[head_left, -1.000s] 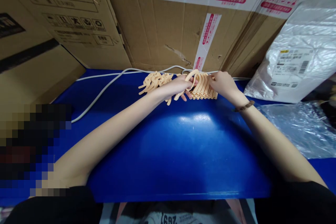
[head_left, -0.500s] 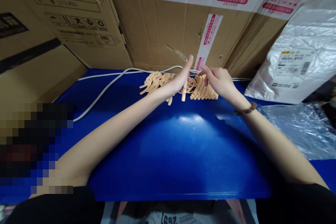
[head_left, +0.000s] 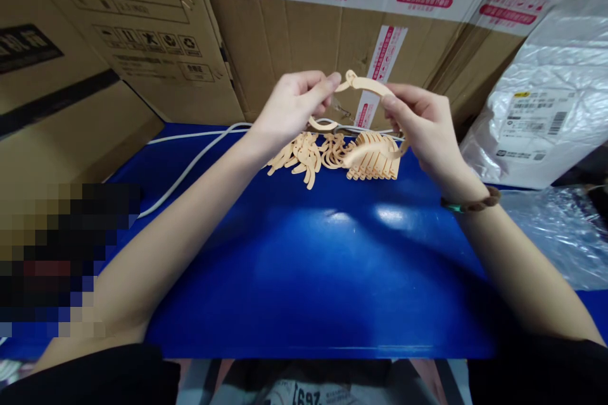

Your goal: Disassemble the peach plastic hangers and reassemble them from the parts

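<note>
Both my hands are raised above the blue table (head_left: 304, 278) and hold peach-coloured rubbery straps. My left hand (head_left: 292, 104) pinches one end of a curved strap (head_left: 365, 84) near its looped tip. My right hand (head_left: 422, 126) grips the strap's other part, and a second strap piece curls below it. Underneath, on the table, lies a loose pile of the same straps (head_left: 306, 152) beside a neat row of stacked straps (head_left: 375, 164).
Large cardboard boxes (head_left: 294, 38) with red-and-white tape stand along the back; another box (head_left: 52, 107) is at left. A white cable (head_left: 190, 164) runs across the table's far side. Plastic bags (head_left: 536, 101) lie at right. A blurred patch covers the left edge.
Both hands have lifted from the strap pile on the table, bringing a strap up in front of the boxes. The view has shifted slightly closer.
</note>
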`<state>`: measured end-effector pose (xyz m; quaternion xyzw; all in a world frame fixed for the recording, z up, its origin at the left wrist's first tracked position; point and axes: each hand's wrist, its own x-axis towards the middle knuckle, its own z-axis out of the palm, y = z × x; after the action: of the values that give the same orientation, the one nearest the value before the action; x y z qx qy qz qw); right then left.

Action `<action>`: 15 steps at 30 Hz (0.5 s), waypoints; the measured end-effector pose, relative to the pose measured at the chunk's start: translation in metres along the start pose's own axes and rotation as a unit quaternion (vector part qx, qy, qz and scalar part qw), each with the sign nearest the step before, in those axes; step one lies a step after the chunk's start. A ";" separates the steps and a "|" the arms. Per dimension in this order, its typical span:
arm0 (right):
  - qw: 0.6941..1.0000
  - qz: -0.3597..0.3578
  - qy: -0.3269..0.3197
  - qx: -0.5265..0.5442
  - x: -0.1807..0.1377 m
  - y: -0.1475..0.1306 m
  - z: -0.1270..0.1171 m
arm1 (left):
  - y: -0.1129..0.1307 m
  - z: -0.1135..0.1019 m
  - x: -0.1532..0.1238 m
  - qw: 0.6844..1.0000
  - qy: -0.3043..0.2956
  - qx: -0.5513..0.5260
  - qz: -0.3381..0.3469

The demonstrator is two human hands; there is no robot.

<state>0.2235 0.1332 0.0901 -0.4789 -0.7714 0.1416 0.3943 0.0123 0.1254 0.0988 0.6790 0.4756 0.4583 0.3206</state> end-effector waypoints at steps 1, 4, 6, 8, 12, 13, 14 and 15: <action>0.998 -0.014 0.010 -0.065 0.000 0.000 -0.004 | 0.000 -0.003 0.000 1.000 -0.021 0.008 0.009; 0.962 -0.052 -0.004 -0.268 -0.002 0.001 -0.007 | -0.003 -0.003 -0.003 0.992 -0.077 0.077 0.068; 0.945 -0.059 -0.033 -0.320 -0.003 0.005 -0.004 | -0.007 0.002 -0.006 0.981 -0.065 0.149 0.107; 0.969 -0.042 -0.061 -0.234 -0.003 0.008 0.000 | -0.013 0.009 -0.009 0.971 -0.028 0.202 0.121; 0.998 0.031 -0.055 0.032 0.005 0.011 -0.003 | -0.036 0.020 -0.004 0.969 0.008 0.223 0.106; 0.995 0.045 -0.038 0.084 0.007 0.011 -0.006 | -0.043 0.022 -0.001 0.971 0.004 0.217 0.097; 0.990 0.056 -0.020 0.125 0.009 0.011 -0.008 | -0.051 0.024 0.002 0.975 -0.009 0.209 0.080; 0.985 0.067 -0.005 0.162 0.010 0.010 -0.010 | -0.058 0.026 0.006 0.978 -0.031 0.199 0.056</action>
<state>0.2350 0.1456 0.0954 -0.4586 -0.7066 0.2930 0.4523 0.0169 0.1510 0.0406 0.7686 0.5085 0.3503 0.1672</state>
